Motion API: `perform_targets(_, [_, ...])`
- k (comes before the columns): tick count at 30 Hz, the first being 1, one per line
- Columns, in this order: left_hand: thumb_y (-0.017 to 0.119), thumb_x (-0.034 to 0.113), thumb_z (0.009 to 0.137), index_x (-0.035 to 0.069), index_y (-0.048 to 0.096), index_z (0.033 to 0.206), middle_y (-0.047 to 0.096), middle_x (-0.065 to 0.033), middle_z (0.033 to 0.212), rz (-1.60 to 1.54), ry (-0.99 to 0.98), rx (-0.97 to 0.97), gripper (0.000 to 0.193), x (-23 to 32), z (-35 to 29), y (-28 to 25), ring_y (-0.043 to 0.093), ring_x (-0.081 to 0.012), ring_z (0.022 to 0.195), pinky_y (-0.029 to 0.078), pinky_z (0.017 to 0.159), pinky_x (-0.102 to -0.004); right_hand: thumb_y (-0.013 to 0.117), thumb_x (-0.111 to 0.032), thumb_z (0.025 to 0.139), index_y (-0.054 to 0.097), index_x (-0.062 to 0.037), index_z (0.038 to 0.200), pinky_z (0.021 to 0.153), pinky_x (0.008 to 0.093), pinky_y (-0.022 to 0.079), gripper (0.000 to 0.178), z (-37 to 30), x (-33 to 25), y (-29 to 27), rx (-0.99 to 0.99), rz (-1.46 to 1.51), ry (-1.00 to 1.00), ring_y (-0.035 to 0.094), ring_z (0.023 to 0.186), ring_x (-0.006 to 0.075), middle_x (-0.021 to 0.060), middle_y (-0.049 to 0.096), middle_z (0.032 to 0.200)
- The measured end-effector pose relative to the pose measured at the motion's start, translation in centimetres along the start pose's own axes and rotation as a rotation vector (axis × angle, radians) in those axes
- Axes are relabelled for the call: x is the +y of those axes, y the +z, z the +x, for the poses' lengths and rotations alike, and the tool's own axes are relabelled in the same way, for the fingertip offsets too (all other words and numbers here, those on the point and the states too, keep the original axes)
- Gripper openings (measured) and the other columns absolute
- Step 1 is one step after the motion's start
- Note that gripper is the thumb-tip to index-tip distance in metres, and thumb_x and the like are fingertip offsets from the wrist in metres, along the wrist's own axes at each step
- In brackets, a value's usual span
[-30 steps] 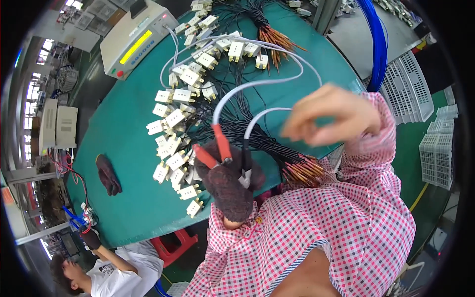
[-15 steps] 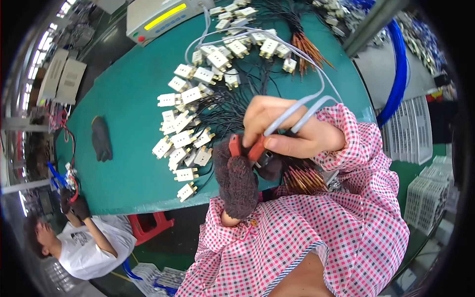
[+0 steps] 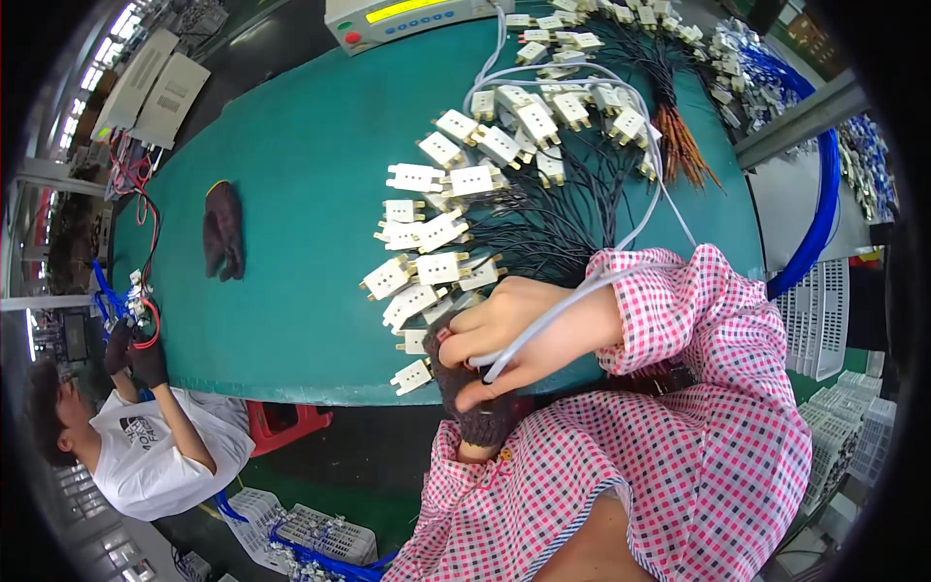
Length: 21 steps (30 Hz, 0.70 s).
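Observation:
My right hand (image 3: 529,325), bare, lies over my left hand (image 3: 475,417), which wears a dark knitted glove. The right fingers are closed around a red test lead end with a grey cable (image 3: 543,330) running from it; only a small patch of red shows at the fingertips. Most of the left fingers are hidden under the right hand, and what they hold cannot be made out. Beside both hands, several white rectangular sockets (image 3: 441,269) with brass tabs lie on the green table (image 3: 301,320). Their black wires (image 3: 543,218) trail to the right.
A tester box (image 3: 412,15) with a yellow display stands at the far edge. A dark glove (image 3: 224,231) lies on the left. Copper-tipped wire ends (image 3: 682,145) are bundled at the far right. A co-worker (image 3: 165,446) in dark gloves handles wires on the left, near a red stool (image 3: 286,427).
My right hand has moved left and down over my gloved left hand, covering the red lead end and black connector that showed before. The view has shifted, so the table appears lower and farther right.

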<state>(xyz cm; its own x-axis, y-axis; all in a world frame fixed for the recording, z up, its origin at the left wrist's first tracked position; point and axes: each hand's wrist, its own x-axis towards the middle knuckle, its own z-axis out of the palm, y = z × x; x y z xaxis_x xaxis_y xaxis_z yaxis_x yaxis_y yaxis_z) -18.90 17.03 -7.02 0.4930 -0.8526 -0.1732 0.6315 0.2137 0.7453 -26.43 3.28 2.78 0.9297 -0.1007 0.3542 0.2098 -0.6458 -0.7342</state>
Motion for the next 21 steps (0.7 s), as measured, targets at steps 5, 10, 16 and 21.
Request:
perform_targets(5, [0.064, 0.019, 0.082, 0.000, 0.047, 0.118, 0.051, -0.0139, 0.107, 1.065, 0.540, 0.005, 0.044, 3.9, 1.5, 1.9, 0.053, -0.0272, 0.102, 0.044, 0.087, -0.0373, 0.078, -0.053, 0.068, 0.051, -0.0055, 0.105, 0.059, 0.0361, 0.047, 0.065, -0.2, 1.0, 0.3, -0.094, 0.215, 0.176, 0.061, 0.071, 0.0308, 0.0131, 0.058, 0.084])
perform_targets(10, [0.061, 0.020, 0.083, 0.001, 0.052, 0.117, 0.055, -0.0134, 0.104, 1.167, 0.450, 0.035, 0.040, 4.0, 2.3, 2.0, 0.056, -0.0273, 0.100, 0.043, 0.087, -0.0372, 0.077, -0.029, 0.078, 0.052, -0.0029, 0.101, 0.056, 0.0304, 0.043, 0.043, 0.5, 1.0, 0.3, -0.020, 0.277, 0.200, 0.052, 0.064, 0.0223, 0.0093, 0.052, 0.081])
perform_targets(16, [0.066, 0.014, 0.080, -0.001, 0.048, 0.120, 0.055, -0.0143, 0.110, 0.639, 0.181, 0.062, 0.046, 5.8, -0.9, 3.0, 0.057, -0.0285, 0.099, 0.046, 0.084, -0.0366, 0.060, -0.001, 0.083, 0.054, -0.0002, 0.098, 0.066, 0.0327, 0.045, 0.015, -1.1, 2.4, -0.9, -0.021, 0.581, -0.205, 0.055, 0.077, 0.0247, 0.0133, 0.052, 0.090])
perform_targets(21, [0.060, 0.030, 0.089, 0.003, 0.053, 0.118, 0.056, -0.0136, 0.102, 1.190, 0.618, -0.106, 0.040, 3.9, -2.4, -0.1, 0.055, -0.0270, 0.092, 0.047, 0.076, -0.0410, 0.058, -0.007, 0.080, 0.039, -0.0037, 0.111, 0.037, 0.0247, 0.044, 0.036, -2.2, 2.7, -5.3, 0.346, 1.142, 0.110, 0.055, 0.045, 0.0205, 0.0157, 0.045, 0.109])
